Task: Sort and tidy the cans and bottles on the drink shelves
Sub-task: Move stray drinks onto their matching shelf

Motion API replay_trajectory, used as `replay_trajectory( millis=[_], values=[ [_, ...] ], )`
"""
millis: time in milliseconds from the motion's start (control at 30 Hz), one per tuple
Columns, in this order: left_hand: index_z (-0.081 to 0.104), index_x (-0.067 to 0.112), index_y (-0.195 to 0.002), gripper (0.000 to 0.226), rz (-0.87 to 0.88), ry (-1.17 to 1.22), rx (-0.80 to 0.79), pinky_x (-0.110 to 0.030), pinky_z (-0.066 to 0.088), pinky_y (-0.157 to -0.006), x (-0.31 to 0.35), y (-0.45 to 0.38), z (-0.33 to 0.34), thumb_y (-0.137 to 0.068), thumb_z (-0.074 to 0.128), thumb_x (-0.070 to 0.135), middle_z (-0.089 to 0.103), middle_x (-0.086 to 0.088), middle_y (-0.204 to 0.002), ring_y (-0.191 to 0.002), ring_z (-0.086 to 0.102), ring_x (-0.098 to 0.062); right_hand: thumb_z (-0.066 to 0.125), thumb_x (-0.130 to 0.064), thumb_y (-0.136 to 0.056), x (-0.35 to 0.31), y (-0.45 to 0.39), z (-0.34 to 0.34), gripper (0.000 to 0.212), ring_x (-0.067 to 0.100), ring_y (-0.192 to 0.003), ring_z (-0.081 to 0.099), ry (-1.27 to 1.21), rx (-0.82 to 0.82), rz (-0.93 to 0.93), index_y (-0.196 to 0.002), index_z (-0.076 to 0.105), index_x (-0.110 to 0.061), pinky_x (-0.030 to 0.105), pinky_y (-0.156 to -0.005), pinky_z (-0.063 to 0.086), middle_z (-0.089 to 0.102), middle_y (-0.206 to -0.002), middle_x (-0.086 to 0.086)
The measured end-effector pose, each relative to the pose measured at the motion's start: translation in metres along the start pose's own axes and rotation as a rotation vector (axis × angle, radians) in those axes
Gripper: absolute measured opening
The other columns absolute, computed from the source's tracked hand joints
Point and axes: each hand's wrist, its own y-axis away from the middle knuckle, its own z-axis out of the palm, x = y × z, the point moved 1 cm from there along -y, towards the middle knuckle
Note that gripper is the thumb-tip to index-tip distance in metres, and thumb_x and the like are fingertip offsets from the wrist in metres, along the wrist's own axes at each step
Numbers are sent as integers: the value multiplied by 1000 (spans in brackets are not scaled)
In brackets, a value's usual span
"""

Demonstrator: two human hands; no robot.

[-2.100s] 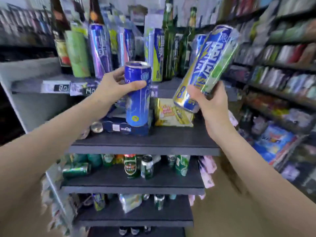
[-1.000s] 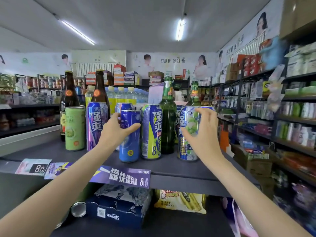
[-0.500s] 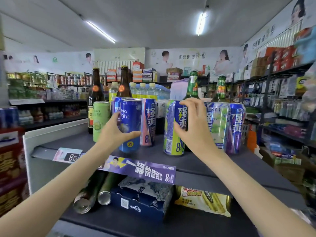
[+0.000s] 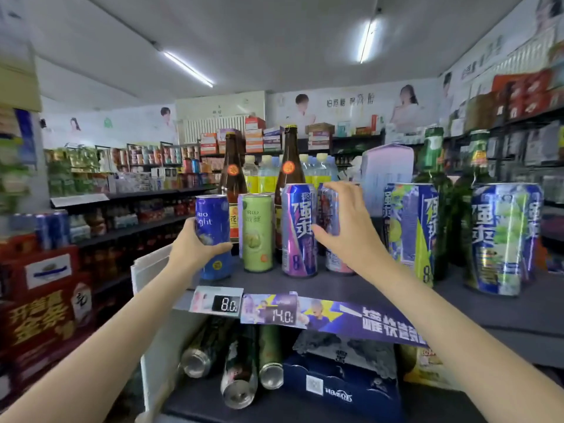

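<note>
The left hand (image 4: 190, 250) grips the blue can (image 4: 212, 236), fingers and thumb curled round its lower half; the can stands upright at the left end of the top shelf (image 4: 381, 293). Just to the right of the blue can stands a green can (image 4: 257, 232), and next to that a purple can (image 4: 299, 228), both upright near the shelf's front edge. The right hand (image 4: 343, 222) wraps round a pink-and-purple can (image 4: 331, 227) just behind and to the right of the purple can, thumb on its near side, fingers over its top edge. Two brown bottles (image 4: 233, 175) rise behind the green can. Further right of the purple can stand a blue-and-yellow can (image 4: 410, 230) and a blue-and-green can (image 4: 500, 236), with green bottles (image 4: 433, 154) behind them. Price tags (image 4: 216, 302) hang on the shelf's front edge below the blue can. On the shelf underneath, three cans (image 4: 238, 370) lie on their sides beside a dark blue carton (image 4: 338, 383).
</note>
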Motion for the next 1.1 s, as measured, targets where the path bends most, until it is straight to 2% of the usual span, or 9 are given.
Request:
replay_trajectory(
  millis=[100,167,300,500,600,700,833,967,1100],
  values=[
    [43,3,-123,67,20,8,-44,-35,43,-82,-12,-21,7,-69,81,16,59,-15,-117,-98,56,-25,70,-24,-83,-2,-3,18,83,18,-138,24,-19,-79,101,-146,16,-21,24,-107,22,17,-149,3],
    [42,3,-126,69,22,1,-54,-37,42,-85,-20,-35,12,-70,80,18,57,-16,-122,-108,55,-30,73,-27,-80,-1,-5,29,95,14,-140,17,-28,-92,171,-149,7,-23,21,-106,18,16,-152,1],
    [37,2,-131,73,34,-27,-54,-39,40,-90,-29,-50,19,-73,78,19,54,-18,-128,-115,52,-34,78,-32,-74,5,-7,51,111,18,-137,29,-20,-94,333,-150,-3,-23,37,-107,30,27,-150,3],
    [32,-1,-132,77,33,-67,-85,-43,38,-93,-32,-59,26,-74,78,22,48,-22,-131,-118,48,-37,80,-30,-71,-3,-4,72,117,27,-130,41,13,-8,446,-149,-8,-25,44,-103,38,35,-145,8],
    [26,-3,-138,82,82,-104,81,-44,28,-101,-27,-46,27,-76,75,21,34,-27,-136,-124,35,-40,80,-31,-71,-9,1,63,116,29,-129,41,97,22,464,-149,-7,-25,44,-98,39,32,-146,7],
    [38,-4,-131,64,388,-99,299,-34,27,-96,-15,-24,23,-78,70,15,40,-25,-129,-117,38,-38,79,-32,-73,-11,12,46,115,32,-127,42,146,37,502,-148,-8,-29,45,-93,41,32,-145,8],
    [36,3,-132,67,467,85,81,-33,38,-95,0,-13,35,-79,72,22,41,-13,-124,-111,43,-25,77,-32,-74,-12,24,25,112,32,-124,43,219,83,541,-149,-6,-25,45,-91,42,33,-142,8],
    [28,5,-136,88,234,75,-117,-47,39,-100,-1,-14,56,-70,79,33,39,-15,-131,-119,42,-30,76,-34,-75,-8,30,12,113,33,-122,44,335,90,584,-149,-9,-20,43,-86,43,34,-139,12],
    [23,6,-137,87,33,99,-356,-42,38,-102,-8,-16,63,-73,78,28,44,-14,-135,-122,46,-30,72,-39,-78,-9,39,11,111,32,-119,45,476,111,533,-149,-10,-16,35,-77,43,30,-139,15]
  ],
)
